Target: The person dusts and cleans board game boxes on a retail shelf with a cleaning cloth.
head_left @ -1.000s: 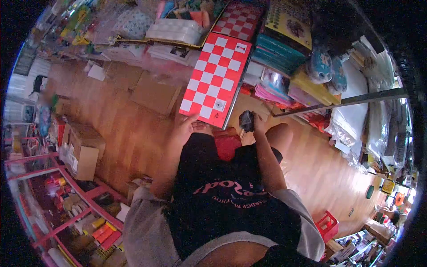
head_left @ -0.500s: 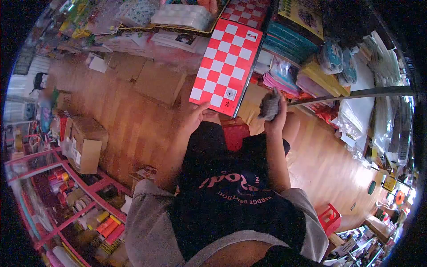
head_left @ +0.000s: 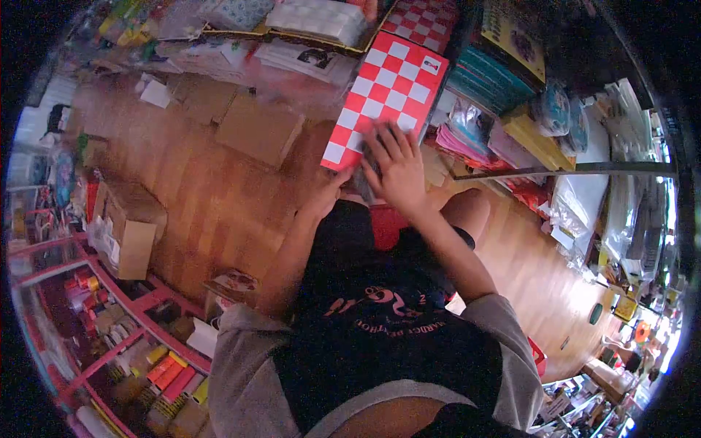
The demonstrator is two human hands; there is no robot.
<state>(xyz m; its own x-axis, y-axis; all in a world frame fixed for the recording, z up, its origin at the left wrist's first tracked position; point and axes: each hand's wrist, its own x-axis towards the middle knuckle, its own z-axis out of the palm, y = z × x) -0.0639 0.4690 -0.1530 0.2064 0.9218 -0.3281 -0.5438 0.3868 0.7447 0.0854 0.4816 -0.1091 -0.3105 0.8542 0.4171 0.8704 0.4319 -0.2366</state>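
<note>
A red-and-white checkered board (head_left: 379,93), flat and box-like, slants up and away from my lap. My left hand (head_left: 326,196) holds its near left corner, thumb at the edge and the other fingers mostly out of sight beneath. My right hand (head_left: 398,168) lies across the near part of the board, palm down, its fingers stretched out and slightly blurred. Under the right palm and thumb, a grey cloth (head_left: 367,185) shows in part over the near edge; most of it is hidden.
Another checkered board (head_left: 422,22) lies beyond. Teal boxes or books (head_left: 478,82) are stacked to the right, near a metal bar (head_left: 569,171). Flattened cardboard (head_left: 261,130) and a carton (head_left: 135,226) rest on the wooden floor at left. A pink-framed rack (head_left: 139,306) holds coloured rolls.
My right hand has moved left from beside the board onto its near part, bringing the grey cloth with it. My left hand stays at the corner. The view has shifted slightly.
</note>
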